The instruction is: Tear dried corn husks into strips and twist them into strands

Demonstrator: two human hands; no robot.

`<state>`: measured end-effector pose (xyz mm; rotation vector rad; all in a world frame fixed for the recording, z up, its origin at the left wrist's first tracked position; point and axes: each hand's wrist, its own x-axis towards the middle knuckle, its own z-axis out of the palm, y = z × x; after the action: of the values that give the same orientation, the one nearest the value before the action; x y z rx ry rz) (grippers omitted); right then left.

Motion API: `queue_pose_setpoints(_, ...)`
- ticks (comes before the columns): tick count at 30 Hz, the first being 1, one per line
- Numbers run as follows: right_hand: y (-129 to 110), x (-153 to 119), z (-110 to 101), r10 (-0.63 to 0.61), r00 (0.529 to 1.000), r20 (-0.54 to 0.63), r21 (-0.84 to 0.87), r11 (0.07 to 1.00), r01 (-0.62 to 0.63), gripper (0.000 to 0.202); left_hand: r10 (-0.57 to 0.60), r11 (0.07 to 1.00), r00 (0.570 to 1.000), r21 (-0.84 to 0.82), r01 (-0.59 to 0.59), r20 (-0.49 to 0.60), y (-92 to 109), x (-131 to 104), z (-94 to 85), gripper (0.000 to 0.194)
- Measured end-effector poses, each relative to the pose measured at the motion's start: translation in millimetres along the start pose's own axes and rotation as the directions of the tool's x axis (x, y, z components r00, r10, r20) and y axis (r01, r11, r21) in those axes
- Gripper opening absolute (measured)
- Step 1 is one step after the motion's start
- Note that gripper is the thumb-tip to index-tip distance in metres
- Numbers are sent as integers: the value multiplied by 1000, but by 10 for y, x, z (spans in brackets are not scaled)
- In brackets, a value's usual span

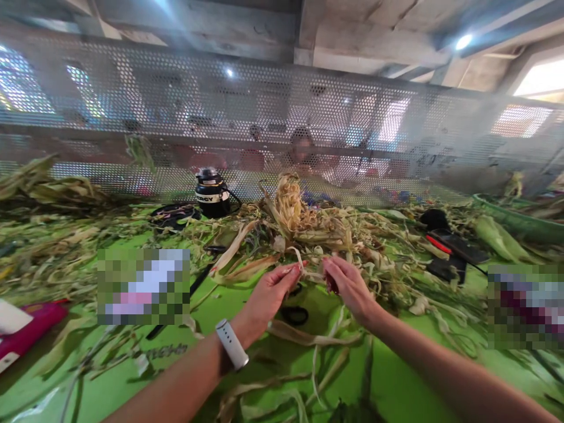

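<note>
My left hand (pixel 275 289), with a white band on its wrist, pinches a pale strip of dried husk (pixel 312 275) above the green table (pixel 304 367). One end of the strip curls up over the fingertips. Opposite, my right hand (pixel 348 285) has its fingers closed at the strip's other end; its fingertips are partly hidden. Just below the hands lies a black looped handle (pixel 294 315), perhaps of scissors. Behind them a bundle of dried husk (pixel 288 202) stands upright on a heap of loose husks (pixel 335 232).
A black jug (pixel 212 194) stands at the back left beside a dark round item (pixel 174 216). Black objects with a red edge (pixel 440 244) lie at right, near a green basket (pixel 520 220). A perforated metal screen (pixel 264 106) crosses behind, with people beyond it.
</note>
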<state>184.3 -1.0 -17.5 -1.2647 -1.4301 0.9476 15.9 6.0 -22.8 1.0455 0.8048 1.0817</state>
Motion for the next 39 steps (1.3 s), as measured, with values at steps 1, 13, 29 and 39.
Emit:
queue_pose_setpoints(1,-3,-24,9,-25,999,31,-23,999,25,43,14,1000,1000,4,-14,-6,-7,-4,6,28)
queue_pose_setpoints(13,90,-143,165,-146,978,147,-164,972,170,26,40,994,989,-91,-54,-143,-41,-64,81,23)
queue_pose_setpoints(29,15,-137,181,-15,943,333,230,971,-66,31,87,992,991,99,-77,-101,5,-83,68,21)
queue_pose_setpoints(39,21,-152,184,147,893,426,453,820,-351,19,92,991,991,106,-82,-93,-58,-73,65,25)
